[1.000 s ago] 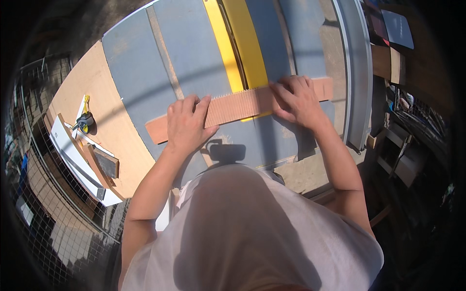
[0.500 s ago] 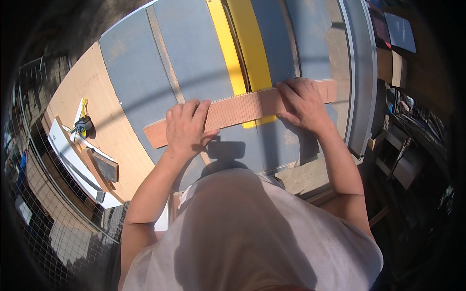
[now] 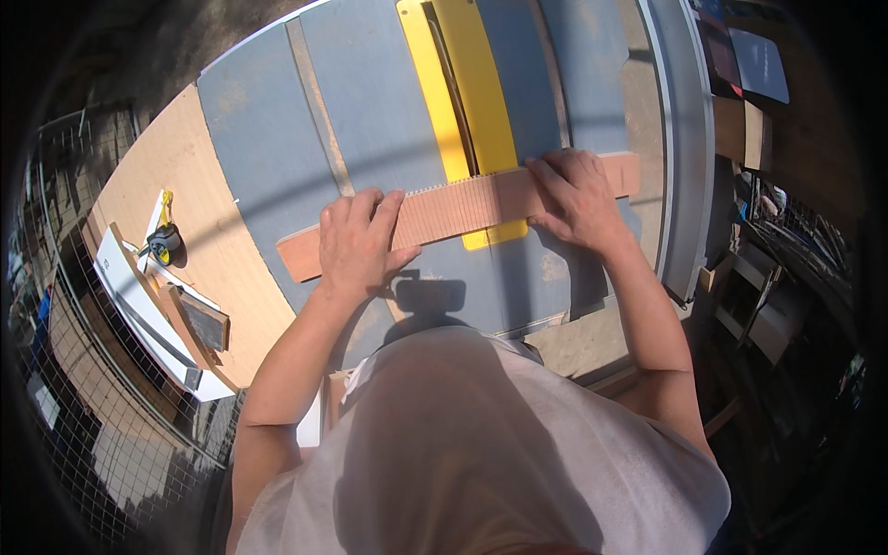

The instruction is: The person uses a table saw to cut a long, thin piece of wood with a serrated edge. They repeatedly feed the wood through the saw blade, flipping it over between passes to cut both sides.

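Observation:
A reddish wooden board (image 3: 449, 205) lies crosswise on the grey table saw top (image 3: 370, 102), slightly tilted, its right end farther away. Many close parallel cuts run across its middle, and its far edge looks notched like a comb. Beneath it passes the yellow throat plate (image 3: 486, 102) with a long dark slot; I cannot make out a blade. My left hand (image 3: 356, 242) grips the board left of the cuts, fingers over the far edge, thumb along the near side. Toward the right end, my right hand (image 3: 581, 199) grips it in the same way.
A pale wooden panel (image 3: 208, 199) adjoins the saw top on the left, bearing a tape measure (image 3: 163, 243) and wood and white pieces. A long grey metal rail (image 3: 689, 157) borders the right side. Wire mesh fencing (image 3: 102, 388) stands at lower left.
Both hands keep their grip, and the board stays nearly where it was over the slot. The whole view has shifted very slightly.

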`<state>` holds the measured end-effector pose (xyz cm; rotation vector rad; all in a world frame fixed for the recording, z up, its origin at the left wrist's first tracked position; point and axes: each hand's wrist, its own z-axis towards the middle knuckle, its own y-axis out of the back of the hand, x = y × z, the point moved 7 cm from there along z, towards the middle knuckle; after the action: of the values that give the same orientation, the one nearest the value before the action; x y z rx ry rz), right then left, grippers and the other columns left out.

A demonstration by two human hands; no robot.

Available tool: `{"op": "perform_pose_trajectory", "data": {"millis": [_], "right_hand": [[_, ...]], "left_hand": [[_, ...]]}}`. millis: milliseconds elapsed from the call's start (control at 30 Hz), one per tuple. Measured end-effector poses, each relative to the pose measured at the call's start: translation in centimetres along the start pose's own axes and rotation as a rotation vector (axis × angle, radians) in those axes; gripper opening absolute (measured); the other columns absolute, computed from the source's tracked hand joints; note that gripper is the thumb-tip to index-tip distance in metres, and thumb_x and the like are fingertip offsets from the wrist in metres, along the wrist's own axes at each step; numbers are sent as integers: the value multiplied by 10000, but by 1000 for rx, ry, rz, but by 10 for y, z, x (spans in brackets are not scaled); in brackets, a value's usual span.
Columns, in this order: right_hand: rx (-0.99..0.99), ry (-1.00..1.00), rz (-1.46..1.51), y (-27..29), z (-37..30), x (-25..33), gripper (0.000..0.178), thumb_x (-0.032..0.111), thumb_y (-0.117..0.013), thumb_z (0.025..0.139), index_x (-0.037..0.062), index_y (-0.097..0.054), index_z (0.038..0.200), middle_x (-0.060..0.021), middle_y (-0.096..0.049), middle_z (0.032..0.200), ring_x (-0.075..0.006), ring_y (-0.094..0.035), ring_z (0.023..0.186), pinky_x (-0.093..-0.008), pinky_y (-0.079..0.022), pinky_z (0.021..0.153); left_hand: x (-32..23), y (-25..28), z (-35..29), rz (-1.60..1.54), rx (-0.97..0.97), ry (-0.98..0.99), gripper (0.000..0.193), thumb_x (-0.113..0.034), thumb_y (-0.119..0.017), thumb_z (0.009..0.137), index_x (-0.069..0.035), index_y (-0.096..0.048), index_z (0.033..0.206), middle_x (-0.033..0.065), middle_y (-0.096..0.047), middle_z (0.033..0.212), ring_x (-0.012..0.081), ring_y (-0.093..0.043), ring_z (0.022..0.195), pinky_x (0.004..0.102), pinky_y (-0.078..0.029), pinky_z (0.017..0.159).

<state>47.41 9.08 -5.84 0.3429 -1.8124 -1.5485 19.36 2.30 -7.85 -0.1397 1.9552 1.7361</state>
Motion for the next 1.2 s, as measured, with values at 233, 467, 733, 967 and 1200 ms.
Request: {"op": "perform_pose_trajectory", "data": {"millis": [233, 467, 733, 967, 1200], "right_hand": [[-26, -5, 22, -3, 2, -3, 775, 557, -765, 784, 52, -647, 1359, -171, -617, 1241, -383, -565, 1173, -509, -434, 1047], [-1, -23, 1, -5, 2, -4, 797, 594, -772, 784, 45, -660, 1351, -183, -616, 1283, -397, -561, 1188, -514, -432, 1059], [-14, -42, -10, 1, 19, -9, 832, 437, -875, 675, 61, -654, 1383, -184, -612, 1328, -400, -555, 1222, -506, -431, 1080], [-87, -75, 6, 11, 28, -1, 793, 246, -926, 565, 50, -701, 1299, -190, -649, 1259, -409, -590, 1184, -505, -466, 1052], [-34, -117, 57, 4, 36, -14, 878, 192, -936, 547, 105, -669, 1379, -173, -600, 1344, -392, -553, 1250, -484, -454, 1097]], "left_hand": [[1, 1, 0, -7, 11, 26, 841, -398, -951, 601, -114, -662, 1338, 51, -604, 1210, 265, -548, 1067, 430, -405, 927], [3, 3, 0, 11, -7, 36, 806, -395, -951, 613, -137, -660, 1319, 35, -605, 1205, 255, -549, 1054, 424, -412, 912], [12, 14, 16, 35, -53, 18, 793, -413, -943, 625, -137, -660, 1313, 35, -606, 1201, 254, -552, 1069, 418, -417, 903], [16, 17, 20, 46, -29, 43, 803, -415, -952, 621, -147, -658, 1318, 44, -614, 1223, 263, -566, 1096, 426, -430, 922], [20, 18, 30, 51, -51, 39, 801, -412, -959, 611, -158, -659, 1309, 64, -622, 1230, 283, -582, 1109, 451, -458, 934]]}}
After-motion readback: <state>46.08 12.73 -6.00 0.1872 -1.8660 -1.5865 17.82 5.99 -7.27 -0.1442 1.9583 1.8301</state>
